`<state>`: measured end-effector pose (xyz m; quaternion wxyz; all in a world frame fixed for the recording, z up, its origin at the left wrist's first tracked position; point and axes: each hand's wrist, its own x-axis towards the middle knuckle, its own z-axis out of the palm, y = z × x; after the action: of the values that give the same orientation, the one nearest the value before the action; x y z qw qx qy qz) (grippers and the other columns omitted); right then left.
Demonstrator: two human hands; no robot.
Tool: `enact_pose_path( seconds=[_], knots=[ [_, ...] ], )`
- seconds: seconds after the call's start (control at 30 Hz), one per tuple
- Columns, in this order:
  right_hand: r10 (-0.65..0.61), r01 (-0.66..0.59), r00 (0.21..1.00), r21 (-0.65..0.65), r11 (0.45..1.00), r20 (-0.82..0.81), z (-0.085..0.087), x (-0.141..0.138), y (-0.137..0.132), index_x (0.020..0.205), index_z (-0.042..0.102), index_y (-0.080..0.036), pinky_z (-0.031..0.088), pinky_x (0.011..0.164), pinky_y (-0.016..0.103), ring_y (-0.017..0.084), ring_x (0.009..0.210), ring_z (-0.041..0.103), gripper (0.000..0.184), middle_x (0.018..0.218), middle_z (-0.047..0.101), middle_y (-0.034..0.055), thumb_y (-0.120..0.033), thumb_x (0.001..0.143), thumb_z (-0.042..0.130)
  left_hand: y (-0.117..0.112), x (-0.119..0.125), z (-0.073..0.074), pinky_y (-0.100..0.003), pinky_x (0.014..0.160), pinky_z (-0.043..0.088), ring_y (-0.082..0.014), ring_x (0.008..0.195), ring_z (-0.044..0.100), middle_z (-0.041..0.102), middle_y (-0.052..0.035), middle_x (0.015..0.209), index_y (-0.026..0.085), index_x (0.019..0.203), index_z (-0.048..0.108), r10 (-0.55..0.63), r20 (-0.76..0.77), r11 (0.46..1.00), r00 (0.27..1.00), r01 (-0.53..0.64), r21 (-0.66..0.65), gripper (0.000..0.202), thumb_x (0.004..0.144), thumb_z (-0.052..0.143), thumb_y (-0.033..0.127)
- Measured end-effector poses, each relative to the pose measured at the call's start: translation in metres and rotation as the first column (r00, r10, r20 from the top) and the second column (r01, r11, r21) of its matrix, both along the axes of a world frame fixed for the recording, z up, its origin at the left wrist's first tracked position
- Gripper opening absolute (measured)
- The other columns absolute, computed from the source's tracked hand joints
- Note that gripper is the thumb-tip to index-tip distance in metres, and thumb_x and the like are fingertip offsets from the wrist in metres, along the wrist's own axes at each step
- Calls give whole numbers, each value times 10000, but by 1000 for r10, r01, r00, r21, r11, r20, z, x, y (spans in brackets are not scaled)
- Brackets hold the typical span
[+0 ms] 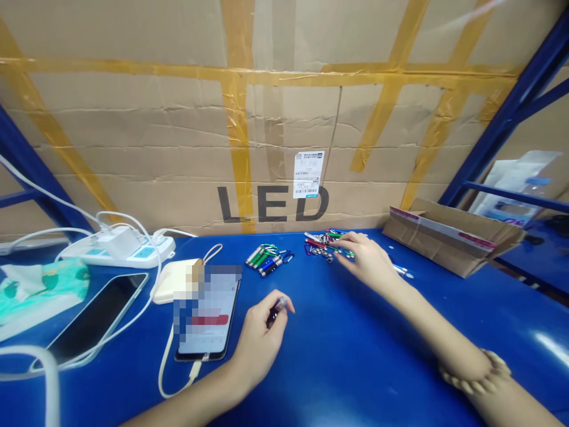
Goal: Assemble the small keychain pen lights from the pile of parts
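Observation:
My left hand (262, 332) is closed around a small dark purple keychain flashlight (276, 311), its silvery end showing between thumb and forefinger. Over a pile of small metal flashlights and clips (316, 242) in red, green, blue and silver reaches my right hand (367, 261). Its fingers are apart and bent down at the pile's right side; whether the tips touch a piece I cannot tell. A beaded bracelet is on that wrist. Between the hands, farther back, several green, blue and dark flashlights with carabiner clips (268, 259) lie side by side in a group.
A lit phone (208, 338) with a cable lies left of my left hand, near a cream power bank (171, 279). Farther left are a second phone (102, 314), a power strip (146, 252) and a tissue pack (48, 293). An open cardboard box (444, 237) stands back right.

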<state>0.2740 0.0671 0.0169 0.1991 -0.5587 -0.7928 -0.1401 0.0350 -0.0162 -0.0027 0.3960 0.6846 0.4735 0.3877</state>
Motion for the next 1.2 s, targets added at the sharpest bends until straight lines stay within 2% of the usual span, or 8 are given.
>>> enact_pose_path(
  seconds=[0.1, 0.23, 0.5, 0.77, 0.9, 1.07, 1.13, 1.2],
  knots=[
    [-88, 89, 996, -57, 994, 30, -18, 24, 21, 1007, 674, -208, 443, 765, 442, 300, 988, 541, 233, 1074, 612, 103, -273, 821, 550, 0, 0, -1, -220, 471, 225, -107, 502, 297, 351, 49, 596, 195, 732, 479, -4, 8, 1000, 1000, 4, -4, 162, 842, 372, 246],
    [-111, 112, 994, -89, 990, 19, -31, 34, 32, 939, 705, -252, 430, 762, 431, 295, 1028, 525, 211, 1095, 614, 84, -333, 835, 541, 0, 0, 0, -219, 469, 220, -104, 493, 286, 339, 53, 586, 193, 736, 481, -10, 4, 1000, 1000, 10, 4, 171, 851, 369, 253],
    [-128, 124, 991, -92, 988, -41, -32, 37, 35, 852, 724, -243, 419, 704, 347, 262, 968, 542, 182, 1005, 632, 78, -329, 808, 570, -1, 0, -2, -216, 468, 227, -102, 496, 290, 344, 53, 592, 192, 742, 484, -19, 7, 1000, 1000, 18, 23, 166, 849, 371, 249],
    [-114, 93, 977, -122, 988, -182, -32, 35, 37, 700, 726, -215, 443, 732, 317, 238, 894, 586, 137, 890, 654, 66, -317, 703, 633, 0, 0, -3, -215, 469, 224, -100, 494, 287, 342, 56, 590, 189, 747, 489, -16, 3, 999, 1000, 16, 38, 169, 852, 372, 251],
    [-91, 61, 962, -119, 991, -257, -33, 32, 38, 634, 711, -199, 464, 714, 293, 213, 810, 616, 76, 816, 664, 53, -252, 639, 657, -1, 0, -1, -214, 473, 226, -100, 493, 292, 339, 57, 582, 187, 739, 487, -19, -11, 999, 1000, 19, 49, 170, 848, 369, 243],
    [-8, -5, 947, -40, 999, -322, -21, 16, 25, 589, 693, -186, 463, 758, 357, 241, 822, 605, 38, 829, 654, 71, -203, 619, 676, -1, 1, 0, -215, 475, 226, -104, 494, 296, 331, 58, 578, 192, 756, 487, -15, -63, 999, 998, 18, 43, 163, 846, 361, 244],
    [80, -83, 935, 6, 997, -346, -9, -1, 10, 652, 704, -205, 451, 813, 360, 220, 863, 593, 38, 875, 649, 53, -214, 663, 669, -1, 2, 0, -216, 479, 228, -106, 497, 304, 333, 59, 575, 197, 775, 493, -18, -102, 999, 995, 20, 25, 158, 845, 359, 243],
    [209, -206, 905, 47, 977, -370, 3, -22, -10, 711, 705, -228, 455, 830, 312, 172, 880, 585, 73, 895, 638, 26, -254, 733, 640, 0, 3, -1, -217, 488, 232, -108, 500, 318, 349, 59, 574, 200, 797, 506, -20, -139, 1000, 990, 21, 4, 154, 843, 363, 237]
  ],
)
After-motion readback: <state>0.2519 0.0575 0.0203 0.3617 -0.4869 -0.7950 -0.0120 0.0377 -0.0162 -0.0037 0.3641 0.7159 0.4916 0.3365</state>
